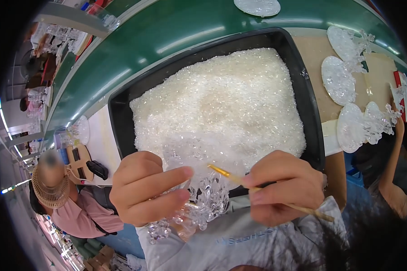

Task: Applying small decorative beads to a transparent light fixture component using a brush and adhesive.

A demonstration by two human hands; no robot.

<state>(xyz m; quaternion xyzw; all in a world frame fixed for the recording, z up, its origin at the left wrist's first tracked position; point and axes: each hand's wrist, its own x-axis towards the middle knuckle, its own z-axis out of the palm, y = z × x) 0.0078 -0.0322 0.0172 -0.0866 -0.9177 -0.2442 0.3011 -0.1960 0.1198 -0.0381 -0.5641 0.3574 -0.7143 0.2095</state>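
My left hand is closed on a clear plastic ornament with a round, frosted, textured base and curly glossy parts below it. Between the thumb and fingers of my right hand is a thin paintbrush with a gold ferrule and pale wooden handle. The brush tip points left, at or just over the ornament's base; whether it touches cannot be told. Both hands are over the near edge of a black tray filled with shiny clear-white granules.
Several clear ornaments with round bases lie on brown board at the right. Another disc sits on the green surface beyond the tray. A black case lies at left. One person in pink sits left; another person's arm shows at right.
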